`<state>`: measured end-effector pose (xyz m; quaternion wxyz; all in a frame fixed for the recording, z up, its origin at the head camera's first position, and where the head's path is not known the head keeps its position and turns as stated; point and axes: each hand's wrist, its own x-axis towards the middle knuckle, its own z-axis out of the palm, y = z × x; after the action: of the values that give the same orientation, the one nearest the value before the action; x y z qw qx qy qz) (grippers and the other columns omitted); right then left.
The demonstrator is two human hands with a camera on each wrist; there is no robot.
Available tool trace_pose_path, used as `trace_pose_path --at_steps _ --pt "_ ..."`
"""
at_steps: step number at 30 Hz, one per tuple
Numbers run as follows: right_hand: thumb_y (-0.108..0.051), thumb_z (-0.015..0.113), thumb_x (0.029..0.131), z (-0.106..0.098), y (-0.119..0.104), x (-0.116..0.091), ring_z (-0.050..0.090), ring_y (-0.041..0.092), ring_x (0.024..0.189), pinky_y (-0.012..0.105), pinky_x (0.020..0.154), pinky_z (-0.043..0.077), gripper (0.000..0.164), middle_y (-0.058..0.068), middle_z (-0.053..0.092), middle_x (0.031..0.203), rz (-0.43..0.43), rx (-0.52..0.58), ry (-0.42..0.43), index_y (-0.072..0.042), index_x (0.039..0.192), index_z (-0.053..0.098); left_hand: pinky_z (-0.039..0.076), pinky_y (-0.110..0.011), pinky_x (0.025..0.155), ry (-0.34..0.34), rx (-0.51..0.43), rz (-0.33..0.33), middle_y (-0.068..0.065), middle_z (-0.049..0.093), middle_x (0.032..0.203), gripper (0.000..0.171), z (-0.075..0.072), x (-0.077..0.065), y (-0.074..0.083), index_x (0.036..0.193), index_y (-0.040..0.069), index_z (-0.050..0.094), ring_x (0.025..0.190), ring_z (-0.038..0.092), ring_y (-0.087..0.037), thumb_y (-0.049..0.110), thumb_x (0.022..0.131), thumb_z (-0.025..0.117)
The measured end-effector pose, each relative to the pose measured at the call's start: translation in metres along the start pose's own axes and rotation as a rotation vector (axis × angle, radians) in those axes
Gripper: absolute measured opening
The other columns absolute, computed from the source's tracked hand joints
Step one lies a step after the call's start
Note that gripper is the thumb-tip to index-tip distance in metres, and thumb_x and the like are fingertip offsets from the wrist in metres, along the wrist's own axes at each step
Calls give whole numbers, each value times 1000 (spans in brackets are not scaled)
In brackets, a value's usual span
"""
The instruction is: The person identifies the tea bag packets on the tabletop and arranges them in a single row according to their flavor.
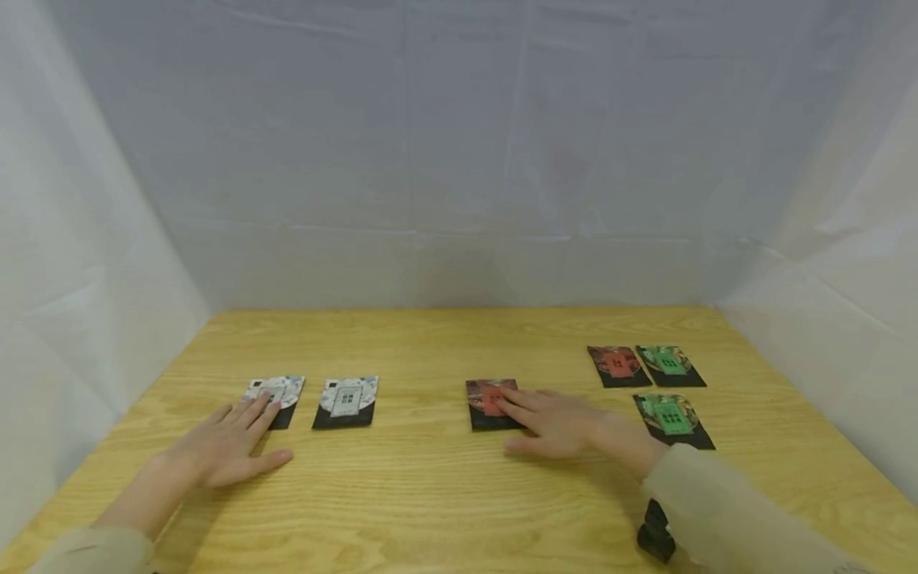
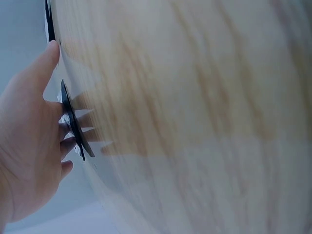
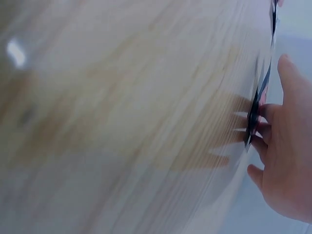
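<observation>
On the left of the wooden surface point(image 1: 402, 494) lies a first white packet point(image 1: 290, 391), its lower part black, with the left hand point(image 1: 229, 450) resting over it; those fingers are straight and spread, gripping nothing. Near the middle, a first red packet point(image 1: 482, 399) lies under the fingertips of the right hand point(image 1: 555, 422), whose fingers are likewise extended, touching its right side without grasping it. Just right of the first white packet is a second white packet point(image 1: 347, 402). Farther right, a second red packet point(image 1: 618, 365) lies just beside a far green packet point(image 1: 671, 365), with a near green packet point(image 1: 672, 418) by the right forearm. A black object point(image 1: 656, 532) shows beside the right sleeve point(image 1: 724, 502). Pale sheets point(image 1: 459, 159) stand at the far, left and right sides.
</observation>
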<state>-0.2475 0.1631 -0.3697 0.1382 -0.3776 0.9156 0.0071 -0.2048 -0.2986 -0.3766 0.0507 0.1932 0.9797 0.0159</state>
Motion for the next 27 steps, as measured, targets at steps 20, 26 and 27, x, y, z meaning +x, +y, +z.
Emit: trace_pose_path --at_steps 20,26,27 --pt "-64 19 93 -6 -52 51 12 18 140 46 112 11 73 0 7 155 46 -74 5 -21 150 13 17 -63 103 -7 -1 1 -34 23 143 86 -1 0 3 137 -13 34 130 23 -50 58 89 46" --pt "-65 19 92 -8 -61 60 10 18 141 46 112 12 73 0 6 155 63 -69 2 -21 150 13 17 -63 103 -7 -6 -3 -34 23 143 86 -1 -1 3 137 -13 34 130 23 -50 58 89 46" --pt "-65 19 92 -9 -63 62 10 18 141 46 112 12 73 0 6 155 64 -73 3 -21 150 12 17 -63 103 -8 -6 -3 -34 23 143 86 -1 -1 3 137 -13 34 130 23 -50 58 89 46"
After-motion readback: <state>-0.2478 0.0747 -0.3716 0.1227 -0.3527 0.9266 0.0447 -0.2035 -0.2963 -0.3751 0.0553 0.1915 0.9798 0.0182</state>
